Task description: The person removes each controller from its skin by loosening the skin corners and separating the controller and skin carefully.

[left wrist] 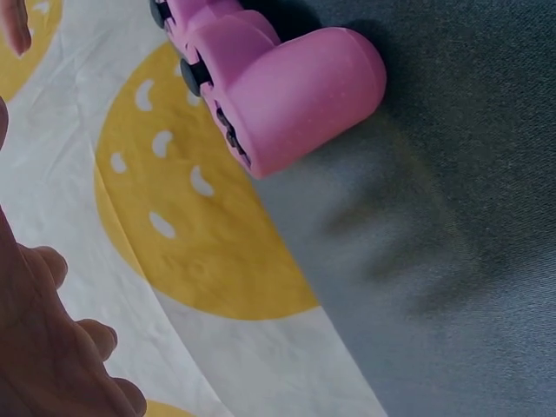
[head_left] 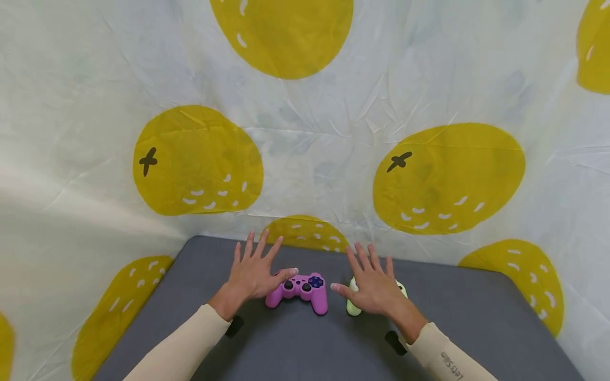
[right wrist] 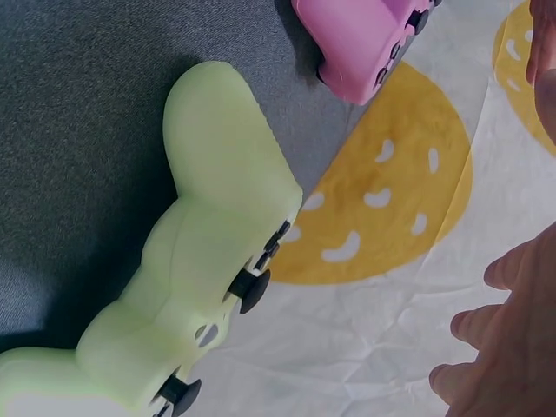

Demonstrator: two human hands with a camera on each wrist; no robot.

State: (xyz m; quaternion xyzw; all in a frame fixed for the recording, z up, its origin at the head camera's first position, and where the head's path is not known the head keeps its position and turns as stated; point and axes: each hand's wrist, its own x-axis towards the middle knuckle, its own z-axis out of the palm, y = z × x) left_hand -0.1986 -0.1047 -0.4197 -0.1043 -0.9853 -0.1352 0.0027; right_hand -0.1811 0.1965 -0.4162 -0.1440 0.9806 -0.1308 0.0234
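A pink game controller [head_left: 319,302] lies on the grey table, its black thumbsticks facing up. My left hand [head_left: 253,274] is spread above its left side and covers part of it in the head view. To the right lies a pale green game controller [right wrist: 217,148], largely hidden in the head view under my right hand [head_left: 376,288]. That hand's fingers are spread straight too. In the left wrist view the pink controller [left wrist: 304,91] is apart from the left fingers [left wrist: 100,339]. The right wrist view likewise shows a gap between the green controller and the right fingers [right wrist: 478,326].
The grey tabletop [head_left: 295,349] has rounded far corners. Behind it and at both sides hangs a white cloth [head_left: 314,174] printed with yellow fruit shapes. Dark straps [head_left: 395,343] show at both wrists, below beige sleeves [head_left: 183,344].
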